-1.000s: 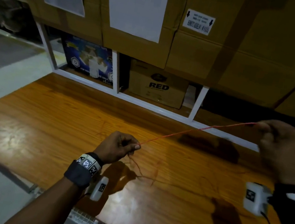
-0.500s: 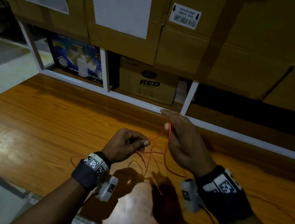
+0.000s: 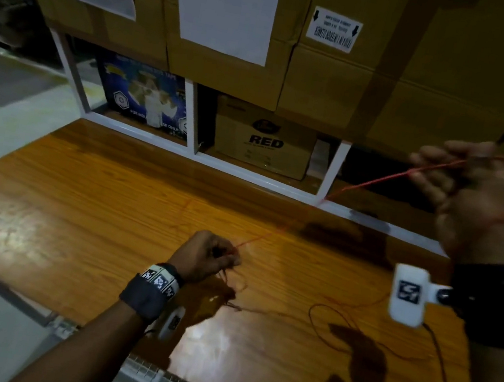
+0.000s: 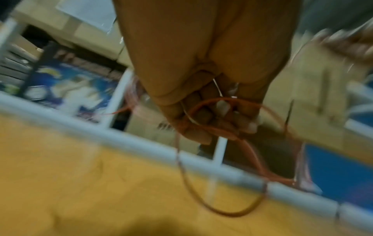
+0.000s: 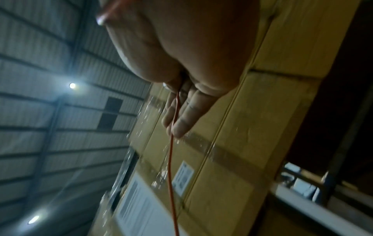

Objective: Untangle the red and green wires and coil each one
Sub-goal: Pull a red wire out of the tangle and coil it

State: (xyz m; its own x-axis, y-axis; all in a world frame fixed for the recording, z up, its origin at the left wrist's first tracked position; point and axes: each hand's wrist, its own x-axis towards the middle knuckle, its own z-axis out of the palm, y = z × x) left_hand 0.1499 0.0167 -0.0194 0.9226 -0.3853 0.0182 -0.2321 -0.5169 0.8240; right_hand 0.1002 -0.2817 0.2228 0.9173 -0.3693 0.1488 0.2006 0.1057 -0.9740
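Since half a second earlier, the right hand [image 3: 472,201] had swung away from the left, up and out past the table's [image 3: 74,211] far right edge, drawing the red wire [image 3: 375,184] taut between them. Its fingers were curled, pinching the strand. The left hand [image 3: 204,258] hovered above the middle of the table, fingers [image 4: 201,111] curled round several red loops. Slack red wire trailed across the wood toward the near right corner. The green wire could not be made out.
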